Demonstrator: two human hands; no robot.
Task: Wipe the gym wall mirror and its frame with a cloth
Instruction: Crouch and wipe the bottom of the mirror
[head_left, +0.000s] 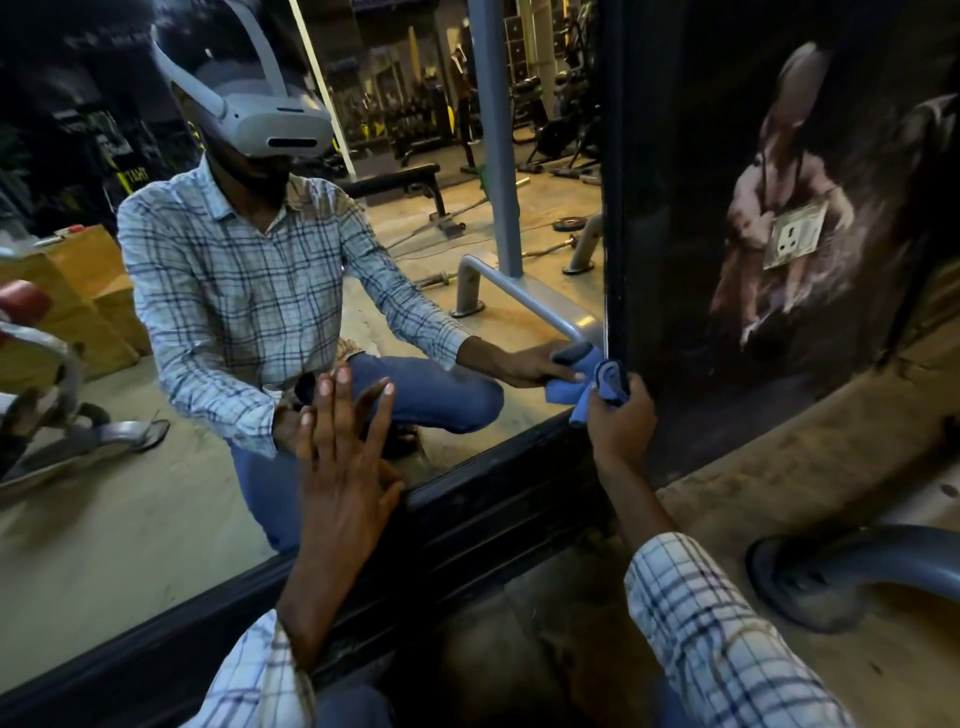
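Mirror (156, 519) glass fills the left of your view, smooth and shiny, tilted by the wide lens, and it gives back your crouched figure in a plaid shirt and blue jeans with gym machines behind. Its frame (467, 499) is a dark, flat-faced band with a dull, scuffed surface; the bottom rail runs diagonally beneath your hands and meets the upright side rail at the lower right corner of the glass.

Your right hand (618, 421) has its grip clamped on the cloth (605, 382), a soft blue fabric bunched into thick folds with a loose end hanging just left of your knuckles. The cloth presses against the side rail right at that corner, just above the bottom rail, and its reflection touches it in the glass.

Your left hand (348, 462) is well to the left of the cloth, grip spread wide, fingers (332, 410) straight and apart, fingertips laid flat on the glass above the bottom rail, holding nothing.

To the right of the cloth-holding grip stands a dark wall panel (779, 208) with a faded printed figure and a pale square socket (795, 236). Below and right of that grip, a rounded grey metal tube (857, 551) curves down to a round foot on the rough concrete floor (519, 649).
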